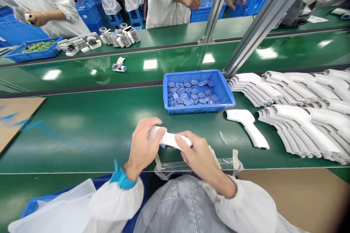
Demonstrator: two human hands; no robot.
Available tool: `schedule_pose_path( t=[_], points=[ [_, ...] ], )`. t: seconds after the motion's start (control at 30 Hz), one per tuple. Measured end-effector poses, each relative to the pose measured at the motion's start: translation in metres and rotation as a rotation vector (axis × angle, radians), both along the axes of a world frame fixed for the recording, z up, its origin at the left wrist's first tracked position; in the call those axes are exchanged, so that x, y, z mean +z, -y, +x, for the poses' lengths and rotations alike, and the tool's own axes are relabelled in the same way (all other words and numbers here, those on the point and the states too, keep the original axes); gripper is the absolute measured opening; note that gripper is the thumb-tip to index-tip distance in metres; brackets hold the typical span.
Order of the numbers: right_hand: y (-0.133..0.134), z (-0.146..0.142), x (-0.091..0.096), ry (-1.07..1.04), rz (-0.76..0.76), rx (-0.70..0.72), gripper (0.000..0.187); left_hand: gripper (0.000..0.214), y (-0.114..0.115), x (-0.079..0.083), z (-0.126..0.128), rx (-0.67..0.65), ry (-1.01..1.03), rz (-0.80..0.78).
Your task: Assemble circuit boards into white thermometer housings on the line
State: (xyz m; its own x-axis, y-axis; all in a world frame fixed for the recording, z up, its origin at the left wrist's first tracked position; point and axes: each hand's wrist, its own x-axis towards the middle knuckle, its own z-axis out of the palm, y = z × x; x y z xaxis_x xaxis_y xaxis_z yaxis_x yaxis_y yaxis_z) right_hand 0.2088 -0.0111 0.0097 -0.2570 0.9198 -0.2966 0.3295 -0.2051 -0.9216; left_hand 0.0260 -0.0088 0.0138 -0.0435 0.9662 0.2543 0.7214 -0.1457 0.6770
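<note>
- The green bench (90,127) spans the frame; its left and right ends are cut off.
- At upper centre, a co-worker in a white coat (166,0) stands across the line, the head beyond the top edge; a metal post (262,22) crosses in front of the scene to the right.
- Rows of white gun-shaped shells (292,113) fill the right side; they overlap, so most show only as edges, and the rows run out of frame.
- A cardboard sheet (16,123) at far left is cropped by the frame edge.
- The blue tray (197,110) sits at centre right, holding small blue oval pieces (191,96) too heaped to count.
- The left hand (143,143), just below the centre, has thumb and fingers closed round one end of a white casing (171,139), hiding that end.
- The right hand (195,151) pinches the other end, thumb on top; its fingers underneath are partly hidden.
- The casing lies between both hands, slightly tilted, above the bench's near edge; a dark spot shows at its right end.
- A single shell (250,125) lies right of the hands.
- A thin clear strip (223,138) lies near it, hard to identify.
- A blue bit (163,146) peeks out beneath the casing, mostly covered.
</note>
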Motion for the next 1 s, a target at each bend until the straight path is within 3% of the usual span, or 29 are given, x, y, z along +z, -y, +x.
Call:
schedule_pose_path(
  t=[0.07, 0.13, 0.17, 0.23, 0.3, 0.37, 0.47, 0.57, 0.63, 0.7, 0.77, 0.87, 0.93, 1.0],
  points=[
    [-0.007, 0.000, 0.000, -0.149, -0.384, 0.006, 0.044, 0.031, 0.010, -0.003, -0.004, 0.080, 0.141, 0.074],
    [-0.011, -0.004, -0.001, -0.203, -0.556, 0.109, 0.046, 0.043, 0.011, -0.011, -0.004, 0.261, 0.255, 0.070],
    [-0.011, -0.008, -0.002, -0.168, -0.502, 0.157, 0.043, 0.049, 0.007, -0.016, -0.003, 0.345, 0.294, 0.046],
    [-0.008, -0.016, -0.003, -0.002, -0.184, 0.238, 0.035, 0.054, -0.005, -0.024, -0.001, 0.438, 0.308, -0.007],
    [-0.004, -0.024, -0.006, 0.207, 0.178, 0.318, 0.029, 0.054, -0.020, -0.027, 0.000, 0.455, 0.242, -0.034],
    [-0.001, -0.030, -0.009, 0.377, 0.363, 0.398, 0.036, 0.053, -0.031, -0.027, 0.000, 0.456, 0.141, -0.048],
    [-0.001, -0.035, -0.013, 0.496, 0.423, 0.424, 0.039, 0.052, -0.033, -0.024, -0.002, 0.427, 0.043, -0.030],
    [-0.005, -0.026, -0.014, 0.444, 0.448, 0.369, 0.032, 0.045, -0.022, -0.021, -0.019, 0.191, -0.027, -0.029],
    [-0.007, -0.010, -0.015, 0.387, 0.506, 0.243, 0.029, 0.039, -0.018, -0.019, -0.045, 0.084, -0.064, -0.141],
    [-0.008, 0.010, -0.019, 0.366, 0.577, 0.087, 0.041, 0.042, -0.025, -0.012, -0.082, 0.208, -0.072, -0.293],
    [-0.010, 0.031, -0.028, 0.380, 0.622, -0.004, 0.039, 0.050, -0.047, 0.001, -0.126, 0.433, -0.061, -0.367],
    [-0.011, 0.054, -0.045, 0.404, 0.651, -0.055, 0.032, 0.053, -0.104, 0.030, -0.184, 0.639, 0.014, -0.422],
    [-0.011, 0.061, -0.056, 0.404, 0.658, -0.056, 0.032, 0.051, -0.148, 0.049, -0.206, 0.715, 0.093, -0.392],
    [-0.012, 0.064, -0.064, 0.411, 0.667, -0.067, 0.030, 0.040, -0.191, 0.062, -0.212, 0.723, 0.157, -0.341]
  ],
)
